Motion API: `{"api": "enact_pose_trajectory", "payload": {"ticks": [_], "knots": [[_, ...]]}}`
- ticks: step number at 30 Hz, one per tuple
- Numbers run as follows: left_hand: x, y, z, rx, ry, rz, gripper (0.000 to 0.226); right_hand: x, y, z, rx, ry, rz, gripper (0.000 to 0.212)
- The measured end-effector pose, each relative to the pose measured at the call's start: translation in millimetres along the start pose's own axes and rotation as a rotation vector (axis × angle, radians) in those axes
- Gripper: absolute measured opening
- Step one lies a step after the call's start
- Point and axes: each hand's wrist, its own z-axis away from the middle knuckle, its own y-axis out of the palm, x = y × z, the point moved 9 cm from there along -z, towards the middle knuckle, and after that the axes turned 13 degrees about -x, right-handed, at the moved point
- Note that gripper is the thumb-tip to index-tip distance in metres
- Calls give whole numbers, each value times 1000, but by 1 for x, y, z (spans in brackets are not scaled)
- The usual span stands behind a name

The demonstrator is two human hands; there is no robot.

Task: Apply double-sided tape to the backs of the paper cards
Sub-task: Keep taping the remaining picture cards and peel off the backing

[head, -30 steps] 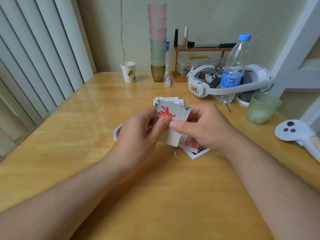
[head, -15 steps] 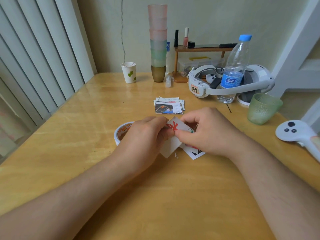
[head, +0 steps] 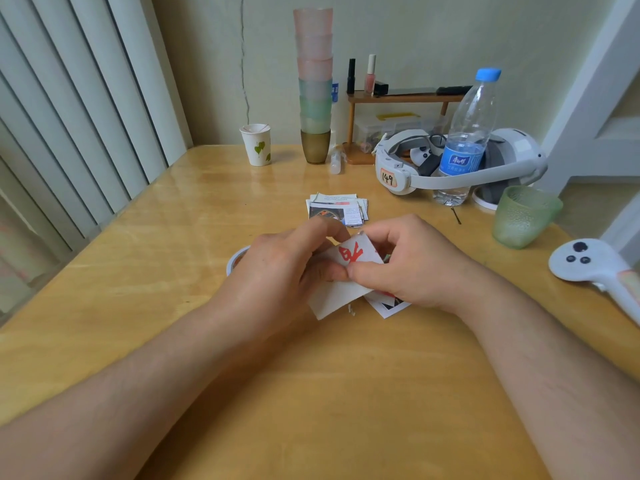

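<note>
On the wooden tabletop point(head: 173, 271), near its middle, both hands meet over a white card point(head: 341, 285) with red marks. The left hand point(head: 277, 271) and right hand point(head: 412, 268) curl their fingers round it, thumbs pinching its face together. A card stack point(head: 337, 211) lies just beyond.

A glossy wooden table point(head: 173, 237) meets a pale cracked wall point(head: 415, 36), with vertical blinds point(head: 69, 98) alongside.
</note>
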Motion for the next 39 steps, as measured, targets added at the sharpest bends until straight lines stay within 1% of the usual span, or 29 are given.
{"api": "enact_pose_trajectory", "payload": {"ticks": [1, 3, 6, 8, 11, 13, 16, 19, 22, 24, 26, 29, 32, 35, 39], "knots": [[-1, 0, 0, 13, 22, -6, 37, 0, 1, 1, 10, 9, -7, 20], [-1, -1, 0, 22, 26, 6, 41, 1, 4, 2, 37, 15, -13, 12], [1, 1, 1, 18, -45, 115, 42, 4, 5, 3, 58, 7, -42, 6], [5, 1, 2, 3, -127, 231, 42, 3, 0, -1, 5, -6, -27, 12], [15, 5, 4, -31, -349, 488, 45, -5, -8, -6, -75, 19, -49, 2], [21, 9, 6, -53, -465, 597, 42, -8, -9, -7, -104, 27, -100, 7], [25, 14, 7, -53, -560, 694, 30, -5, -11, -6, -138, 13, -165, 7], [26, 20, 10, -22, -625, 778, 21, 0, -15, -6, -178, -18, -165, 11], [22, 24, 10, -11, -636, 827, 18, 2, -15, -5, -176, -13, -188, 14], [19, 26, 10, -3, -651, 890, 20, 2, -15, -5, -175, 9, -215, 21], [18, 27, 10, -2, -655, 921, 23, 1, -14, -5, -169, 28, -252, 20], [17, 25, 8, 5, -632, 898, 23, -2, -8, -4, -149, 50, -346, 11], [16, 23, 7, 17, -614, 878, 29, -3, -5, -5, -130, 74, -401, 15], [18, 24, 8, 30, -607, 865, 33, -3, -4, -4, -91, 65, -382, 12], [21, 25, 9, 29, -621, 845, 37, 0, -2, -2, -62, 66, -386, 13]]}}
